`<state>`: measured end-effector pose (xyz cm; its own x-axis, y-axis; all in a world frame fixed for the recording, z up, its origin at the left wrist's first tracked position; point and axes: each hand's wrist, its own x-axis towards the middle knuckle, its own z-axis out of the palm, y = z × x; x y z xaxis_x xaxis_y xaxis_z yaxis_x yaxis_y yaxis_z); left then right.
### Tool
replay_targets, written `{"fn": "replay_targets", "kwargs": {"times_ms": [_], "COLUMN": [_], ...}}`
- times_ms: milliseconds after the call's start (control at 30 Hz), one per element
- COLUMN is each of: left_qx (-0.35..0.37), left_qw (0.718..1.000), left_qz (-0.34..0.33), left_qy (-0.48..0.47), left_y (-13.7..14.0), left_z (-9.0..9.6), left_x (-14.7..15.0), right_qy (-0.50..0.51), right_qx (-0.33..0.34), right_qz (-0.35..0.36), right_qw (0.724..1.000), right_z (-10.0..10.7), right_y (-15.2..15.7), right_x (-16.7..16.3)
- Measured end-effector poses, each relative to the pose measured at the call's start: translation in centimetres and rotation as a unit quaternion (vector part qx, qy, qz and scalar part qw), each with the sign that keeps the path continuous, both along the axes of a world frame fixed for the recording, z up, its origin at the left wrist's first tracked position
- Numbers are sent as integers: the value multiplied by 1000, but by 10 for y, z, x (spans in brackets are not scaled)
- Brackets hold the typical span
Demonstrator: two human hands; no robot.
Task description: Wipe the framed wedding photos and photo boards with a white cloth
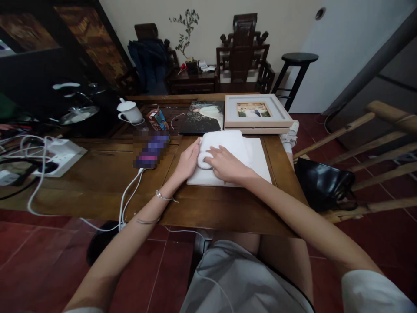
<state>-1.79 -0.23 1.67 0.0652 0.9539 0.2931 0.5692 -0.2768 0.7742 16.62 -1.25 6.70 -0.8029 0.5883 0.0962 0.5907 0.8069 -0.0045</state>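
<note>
A thick white towel, folded with a rolled edge at its near left corner, rests on a flat white board. My left hand lies along the towel's left side, fingers stretched out and touching it. On the near part of the towel is my right hand, its fingers bent over the rolled edge and pinching the cloth there. The palm side of the right hand is hidden.
Behind the towel lie a framed picture and a dark photo panel. To the left are a phone with a white cable, a drink carton, a lidded white cup and a power strip. A black bag sits right.
</note>
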Motion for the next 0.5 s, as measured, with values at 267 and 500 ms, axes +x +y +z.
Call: {"fn": "replay_targets", "kwargs": {"times_ms": [267, 500], "left_qx": [41, 31], "left_qw": [999, 989], "left_qz": [23, -49], "left_qy": [-21, 135], "left_y": [-3, -9], "left_z": [2, 4], "left_x": [6, 11], "right_qy": [-11, -31], "right_qx": [-111, -143], "right_qz": [147, 39], "right_qw": [983, 988], "right_z": [23, 53], "right_y": [-40, -33], "right_x": [20, 41]}}
